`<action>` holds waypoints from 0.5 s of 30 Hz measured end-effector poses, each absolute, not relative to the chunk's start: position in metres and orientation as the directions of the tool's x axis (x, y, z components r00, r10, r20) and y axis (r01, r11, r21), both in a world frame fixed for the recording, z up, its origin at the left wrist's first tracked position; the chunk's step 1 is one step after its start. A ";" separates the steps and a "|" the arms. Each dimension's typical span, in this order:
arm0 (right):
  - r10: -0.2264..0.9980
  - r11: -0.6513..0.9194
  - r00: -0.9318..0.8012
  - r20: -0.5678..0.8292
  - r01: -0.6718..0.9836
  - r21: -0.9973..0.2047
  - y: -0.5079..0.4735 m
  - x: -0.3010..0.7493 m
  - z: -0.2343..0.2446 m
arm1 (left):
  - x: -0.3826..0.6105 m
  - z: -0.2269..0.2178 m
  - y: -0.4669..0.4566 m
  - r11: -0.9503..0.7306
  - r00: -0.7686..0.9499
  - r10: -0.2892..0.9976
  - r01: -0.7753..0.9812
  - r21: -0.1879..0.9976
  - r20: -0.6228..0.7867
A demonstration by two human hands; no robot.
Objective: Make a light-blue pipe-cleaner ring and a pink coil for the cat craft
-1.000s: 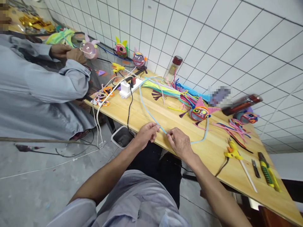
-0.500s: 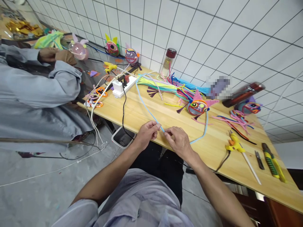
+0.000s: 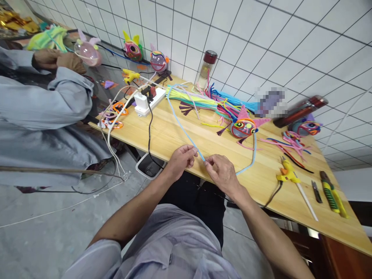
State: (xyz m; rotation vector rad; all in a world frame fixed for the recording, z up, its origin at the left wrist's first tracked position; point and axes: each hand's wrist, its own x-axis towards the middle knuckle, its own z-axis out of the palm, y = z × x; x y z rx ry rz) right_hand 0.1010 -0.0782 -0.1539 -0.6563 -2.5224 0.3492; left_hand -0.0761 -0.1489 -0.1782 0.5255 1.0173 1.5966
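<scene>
A long light-blue pipe cleaner (image 3: pixel 181 124) runs from the bundle at the back, through both hands, and on toward the decorated ball at the right. My left hand (image 3: pixel 183 159) pinches it between thumb and fingertips, above the table's front edge. Just to the right, my right hand (image 3: pixel 221 170) is closed on the same pipe cleaner, a short stretch of it showing between the two hands. The clear ball with pink ears and coiled eyes (image 3: pixel 243 126) sits on the table beyond my right hand, near the pipe cleaner's far stretch.
Behind lie several colourful pipe cleaners (image 3: pixel 192 97) and a glass bottle (image 3: pixel 207 69). A white power strip (image 3: pixel 149 101) stands left. At right are a yellow glue gun (image 3: pixel 288 172), a small cutter (image 3: pixel 316 192) and pliers (image 3: pixel 330 193). A co-worker's hands (image 3: pixel 58 61) hold something at far left.
The camera view has shifted slightly. Both hands stay pinched on the blue pipe cleaner, with slightly more of it showing between them.
</scene>
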 end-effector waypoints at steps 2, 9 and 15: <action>0.512 0.851 -0.761 0.398 0.385 -0.357 -0.079 0.101 -0.154 | -0.078 -0.178 -0.147 -0.003 -0.269 0.947 -0.557 0.830 -0.177; 0.550 0.818 -0.769 0.326 0.418 -0.395 -0.078 0.102 -0.157 | -0.084 -0.182 -0.144 0.033 -0.246 0.951 -0.522 0.852 -0.188; 0.561 0.802 -0.791 0.244 0.445 -0.399 -0.075 0.109 -0.159 | -0.104 -0.181 -0.134 0.005 -0.331 0.923 -0.501 0.866 -0.197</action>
